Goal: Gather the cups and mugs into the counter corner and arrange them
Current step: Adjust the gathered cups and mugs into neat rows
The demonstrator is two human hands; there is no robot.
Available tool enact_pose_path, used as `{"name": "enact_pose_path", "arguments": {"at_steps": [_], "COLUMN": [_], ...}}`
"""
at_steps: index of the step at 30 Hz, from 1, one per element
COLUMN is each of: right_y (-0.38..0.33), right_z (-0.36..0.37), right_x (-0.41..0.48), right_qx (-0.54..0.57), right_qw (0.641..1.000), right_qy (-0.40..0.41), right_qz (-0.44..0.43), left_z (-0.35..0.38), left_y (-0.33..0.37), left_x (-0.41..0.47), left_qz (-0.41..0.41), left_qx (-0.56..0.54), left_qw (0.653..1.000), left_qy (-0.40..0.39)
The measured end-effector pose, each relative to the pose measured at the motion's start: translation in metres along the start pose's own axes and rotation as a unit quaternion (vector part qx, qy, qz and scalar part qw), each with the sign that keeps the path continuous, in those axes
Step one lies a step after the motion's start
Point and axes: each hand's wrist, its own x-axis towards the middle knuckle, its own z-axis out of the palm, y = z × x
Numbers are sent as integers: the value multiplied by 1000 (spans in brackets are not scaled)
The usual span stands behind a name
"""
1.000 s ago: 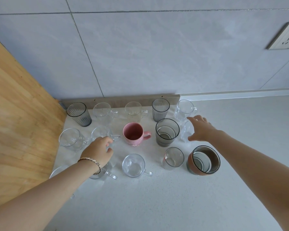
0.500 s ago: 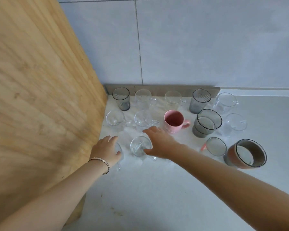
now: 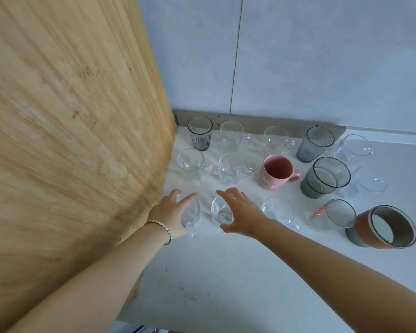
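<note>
Left hand [image 3: 171,211] half hides the leftmost clear mug [image 3: 192,213], grip unclear; right hand [image 3: 241,213] clasps the neighbouring mug [image 3: 221,211].

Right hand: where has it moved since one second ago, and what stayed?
The right hand crossed from the rows' right end to the front row; its fingers now span a clear mug. The left hand remains at the left end. The pink mug and others kept their places.
</note>
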Motion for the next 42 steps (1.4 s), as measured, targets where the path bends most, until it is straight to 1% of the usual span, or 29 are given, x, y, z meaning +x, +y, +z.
{"name": "enact_pose_path", "arguments": {"at_steps": [2, 4, 6, 8, 15, 20, 24, 27, 29, 30, 31, 33, 34, 36, 37, 39, 42], "right_y": [1, 1, 0, -1, -5, -2, 0, 1, 4, 7, 13, 29, 40, 64, 78, 106, 137], "right_z": [1, 4, 6, 7, 3, 2, 3, 3, -3, -8, -14, -28, -35, -49, -55, -64, -69], "right_x": [-1, -2, -3, -3, 3, 2, 2, 2, -2, -6, -12, -28, -38, -60, -70, -89, -107], "right_qx": [3, 3, 5, 12, 7, 5, 1, -11, -36, -45, -49, -44, -41, -41, -42, -23, 35], "right_qw": [1000, 999, 997, 995, 993, 994, 995, 996, 996, 996, 996, 996, 995, 991, 987, 975, 952], "right_qy": [7, 18, 28, 37, 53, 47, 51, 42, 26, 21, 22, 45, 64, 102, 117, 138, 153], "right_qz": [19, 49, 79, 95, 103, 94, 87, 79, 72, 68, 64, 57, 58, 80, 104, 171, 262], "left_z": [-1, -1, -3, -3, 2, 3, 3, 1, -4, -8, -12, -18, -21, -23, -21, -15, 0], "left_y": [2, 7, 11, 13, 13, 12, 13, 17, 26, 34, 42, 65, 78, 109, 125, 156, 187], "left_x": [2, 7, 15, 22, 28, 30, 29, 25, 22, 20, 18, 17, 16, 14, 14, 18, 29], "left_qz": [-33, -95, -154, -175, -178, -155, -152, -155, -171, -165, -138, -25, 41, 152, 189, 229, 214], "left_qx": [-17, -80, -150, -181, -198, -200, -192, -178, -120, -84, -57, -30, -18, 23, 51, 103, 134], "left_qw": [999, 992, 976, 967, 962, 965, 967, 971, 978, 982, 988, 994, 992, 984, 978, 967, 967], "left_qy": [9, 16, 33, 40, 67, 68, 71, 47, 24, 28, 47, 104, 116, 94, 74, 33, -24]}}
